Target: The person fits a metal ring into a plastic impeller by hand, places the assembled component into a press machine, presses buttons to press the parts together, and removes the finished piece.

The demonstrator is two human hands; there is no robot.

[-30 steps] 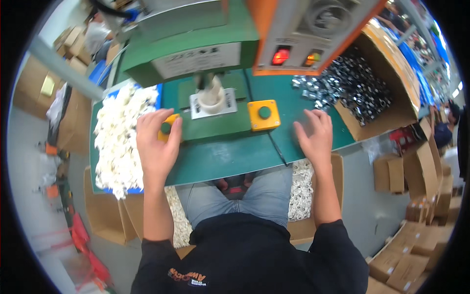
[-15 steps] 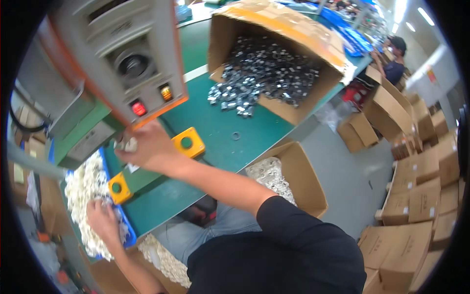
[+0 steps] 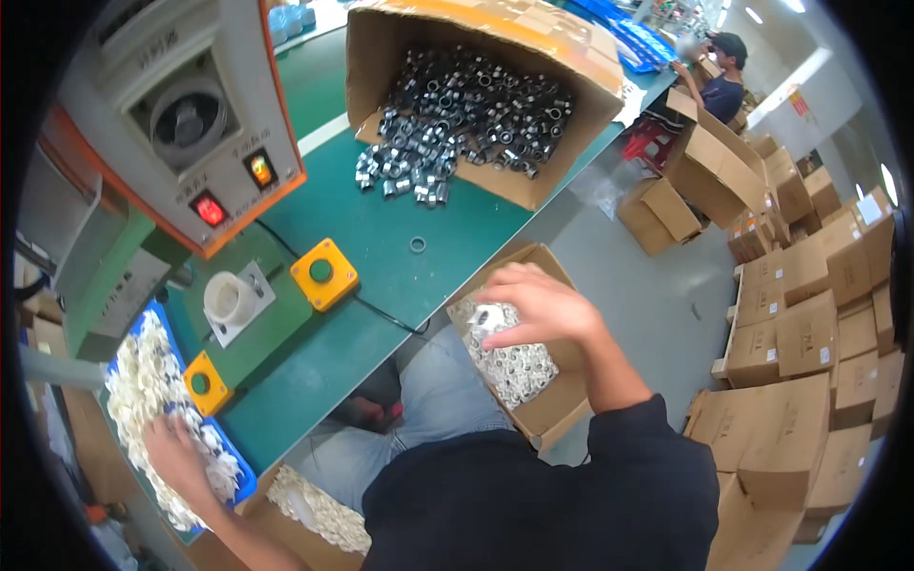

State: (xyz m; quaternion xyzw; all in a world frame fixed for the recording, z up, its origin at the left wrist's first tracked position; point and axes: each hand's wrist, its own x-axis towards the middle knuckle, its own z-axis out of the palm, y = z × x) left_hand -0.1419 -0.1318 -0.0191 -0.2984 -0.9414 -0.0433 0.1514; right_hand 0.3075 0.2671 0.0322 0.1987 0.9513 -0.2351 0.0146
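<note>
My left hand (image 3: 179,464) rests on a heap of white plastic parts (image 3: 157,376) in a blue tray (image 3: 249,476), fingers apart with the tips among the parts. My right hand (image 3: 547,306) is over a cardboard box (image 3: 552,428) of white parts (image 3: 519,373), thumb and fingers spread. By its fingertips is a white part with a dark centre (image 3: 487,324); whether they touch it I cannot tell. On the green machine base (image 3: 262,333), a white round holder (image 3: 228,298) sits on a metal plate, between two yellow button boxes (image 3: 324,274) with green buttons.
The machine's control box (image 3: 186,114), with lit red and amber switches, stands at the left. A tipped carton (image 3: 495,195) spills metal fittings (image 3: 409,157) on the green table (image 3: 381,276). One ring (image 3: 418,245) lies apart. Stacked cartons (image 3: 800,314) and another person (image 3: 725,81) are at right.
My right hand has gone from the machine's holder to over the box at the right, its fingers now spread. My left hand stays at the tray. The view has shifted.
</note>
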